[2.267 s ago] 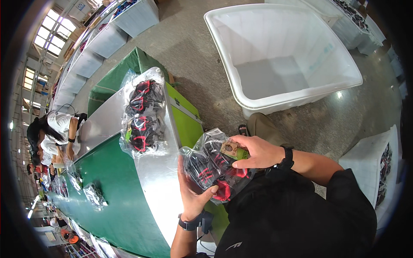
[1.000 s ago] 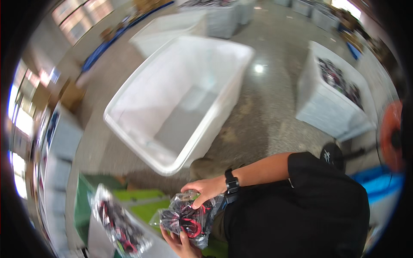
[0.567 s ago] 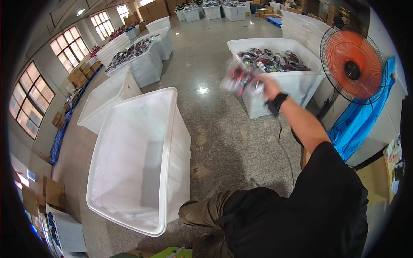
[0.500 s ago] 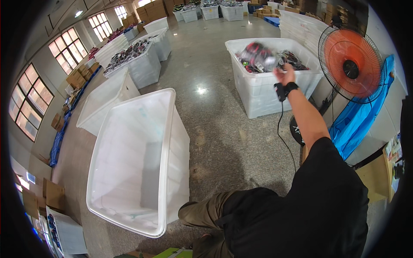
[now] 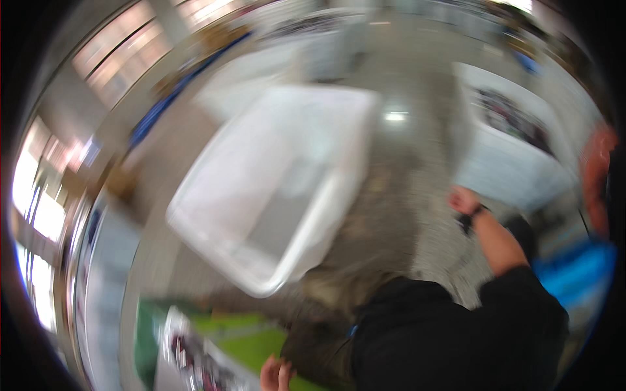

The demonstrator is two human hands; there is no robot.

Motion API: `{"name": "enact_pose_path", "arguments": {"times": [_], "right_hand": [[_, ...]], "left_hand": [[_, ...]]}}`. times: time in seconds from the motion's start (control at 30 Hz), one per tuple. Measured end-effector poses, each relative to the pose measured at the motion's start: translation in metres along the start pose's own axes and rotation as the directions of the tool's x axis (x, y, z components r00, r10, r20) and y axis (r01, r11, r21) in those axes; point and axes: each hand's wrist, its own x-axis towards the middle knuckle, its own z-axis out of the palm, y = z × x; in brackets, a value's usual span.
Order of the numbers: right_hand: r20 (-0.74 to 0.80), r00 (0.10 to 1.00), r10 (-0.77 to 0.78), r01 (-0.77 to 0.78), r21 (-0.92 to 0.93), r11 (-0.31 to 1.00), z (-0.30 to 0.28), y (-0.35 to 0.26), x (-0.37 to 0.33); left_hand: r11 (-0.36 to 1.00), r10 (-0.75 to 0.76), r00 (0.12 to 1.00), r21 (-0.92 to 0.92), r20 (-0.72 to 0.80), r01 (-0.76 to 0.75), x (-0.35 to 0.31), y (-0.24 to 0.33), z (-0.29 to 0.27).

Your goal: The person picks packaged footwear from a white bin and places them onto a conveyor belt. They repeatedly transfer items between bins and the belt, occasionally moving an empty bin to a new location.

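My right hand (image 5: 463,201), with a black band at the wrist, hangs over the floor beside the large white bin (image 5: 515,166) on the right. Its fingers are curled in and nothing shows in them. That bin holds a pile of dark and reddish items (image 5: 512,118), too blurred to name. At the lower edge, my left hand (image 5: 277,375) is partly in view, fingers apart, near a white container (image 5: 171,329) with similar dark and red items (image 5: 192,358). A large empty white bin (image 5: 215,218) stands tilted in front of me.
Green surfaces (image 5: 251,348) lie at the lower left beside the white container. On the right are an orange fan (image 5: 595,173) and a blue sheet (image 5: 577,274). More white bins (image 5: 319,49) stand farther back on the grey floor (image 5: 404,156).
The view has swung to the left and blurred. My right hand has come back from the filled bin, where blurred items were moving beside it. My left hand has come into view.
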Motion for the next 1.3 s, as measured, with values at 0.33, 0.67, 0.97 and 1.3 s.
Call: {"name": "enact_pose_path", "arguments": {"times": [0.33,0.67,0.97,1.3], "right_hand": [[0.259,0.83,0.495,0.062,-0.924,0.378,0.187,0.1,0.051],[0.341,0.764,0.547,0.424,-0.905,-0.028,0.344,0.149,-0.006],[0.303,0.828,0.472,0.423,-0.89,-0.169,0.346,0.166,-0.102],[0.308,0.819,0.484,0.457,-0.861,-0.225,0.334,0.171,-0.117]], "left_hand": [[0.969,0.149,0.853,0.245,-0.5,-0.026,-0.109,-0.037,-0.137],[0.931,-0.063,0.04,-0.045,-0.997,0.361,-0.252,-0.183,-0.396],[0.667,0.206,-0.16,0.019,-0.965,0.745,-0.288,-0.265,-0.495],[0.549,0.15,-0.038,0.052,-0.988,0.834,-0.26,-0.279,-0.456]]}}
